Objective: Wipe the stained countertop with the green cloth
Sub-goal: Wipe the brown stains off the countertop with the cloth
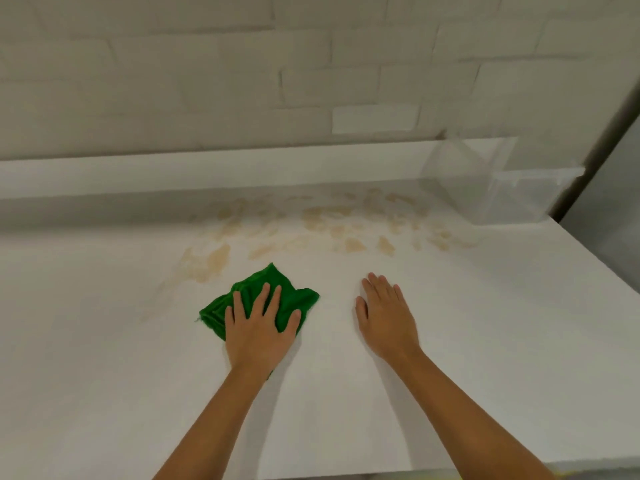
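Two hands: left hand flat on one green cloth (fingers spread), right hand flat on countertop.

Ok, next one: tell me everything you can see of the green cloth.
The green cloth is bright green, soft and fuzzy like terry or microfibre, bunched into a rough folded pad. It lies on the white countertop, just short of the nearest tan stains. The left hand presses on it with spread, straight fingers, covering its near part. The right hand rests apart from it.
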The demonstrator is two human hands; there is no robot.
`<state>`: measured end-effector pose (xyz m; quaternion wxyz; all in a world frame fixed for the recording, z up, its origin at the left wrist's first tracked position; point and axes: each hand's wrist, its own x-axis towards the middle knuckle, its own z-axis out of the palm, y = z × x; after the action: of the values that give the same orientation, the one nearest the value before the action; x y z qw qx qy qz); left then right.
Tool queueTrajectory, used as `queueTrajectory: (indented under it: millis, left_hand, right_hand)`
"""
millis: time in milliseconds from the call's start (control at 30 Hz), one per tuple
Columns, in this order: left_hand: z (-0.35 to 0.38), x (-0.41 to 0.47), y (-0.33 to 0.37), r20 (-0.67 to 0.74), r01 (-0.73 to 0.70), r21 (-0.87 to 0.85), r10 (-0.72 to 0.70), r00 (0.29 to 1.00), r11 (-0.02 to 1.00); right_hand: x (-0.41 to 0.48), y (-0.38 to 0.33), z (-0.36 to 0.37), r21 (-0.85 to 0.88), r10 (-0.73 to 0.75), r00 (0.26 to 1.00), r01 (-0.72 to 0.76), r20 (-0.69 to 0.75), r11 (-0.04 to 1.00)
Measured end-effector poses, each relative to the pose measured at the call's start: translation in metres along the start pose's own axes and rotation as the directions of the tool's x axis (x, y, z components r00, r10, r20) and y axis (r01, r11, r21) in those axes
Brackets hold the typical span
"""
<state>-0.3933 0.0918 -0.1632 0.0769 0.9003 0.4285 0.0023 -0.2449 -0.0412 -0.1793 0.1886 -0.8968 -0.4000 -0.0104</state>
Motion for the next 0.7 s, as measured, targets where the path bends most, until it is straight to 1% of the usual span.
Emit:
queueTrajectory:
  millis: [167, 233, 300, 400, 467, 533, 600, 700]
  left_hand:
    - [0.004, 0.018, 0.026, 0.028, -0.163, -0.009, 0.163, 0.986, 0.987]
    - [0.001, 0.034, 0.022, 0.058, -0.219, -0.030, 0.220, 0.974, 0.975]
    - [-0.003, 0.049, 0.010, 0.097, -0.247, -0.028, 0.249, 0.964, 0.969]
    - [-0.009, 0.064, -0.022, 0.108, -0.202, 0.006, 0.200, 0.974, 0.979]
    - [-0.011, 0.060, -0.042, 0.081, -0.152, -0.010, 0.153, 0.985, 0.988]
    - [-0.009, 0.045, -0.052, 0.024, -0.098, -0.056, 0.099, 0.995, 0.994]
    - [-0.007, 0.025, -0.048, -0.018, -0.048, -0.082, 0.047, 0.999, 0.996]
    - [-0.003, 0.005, -0.025, -0.019, -0.021, -0.080, 0.020, 1.000, 0.997]
  right_hand:
    - [0.001, -0.004, -0.003, 0.008, 0.023, 1.000, -0.023, 0.010, 1.000]
    - [0.001, -0.005, -0.004, 0.009, 0.029, 1.000, -0.029, 0.010, 1.000]
    - [0.000, -0.005, -0.005, 0.008, 0.029, 0.999, -0.029, 0.017, 1.000]
    - [-0.002, -0.005, -0.007, -0.002, 0.030, 0.999, -0.030, 0.040, 1.000]
    - [-0.002, -0.005, -0.008, -0.001, 0.031, 0.999, -0.031, 0.035, 1.000]
    - [-0.002, -0.006, -0.008, -0.006, 0.027, 0.999, -0.027, 0.032, 1.000]
    - [-0.002, -0.007, -0.007, -0.020, 0.034, 0.999, -0.034, 0.024, 0.999]
    - [-0.002, -0.009, -0.006, -0.023, 0.029, 1.000, -0.029, 0.000, 0.999]
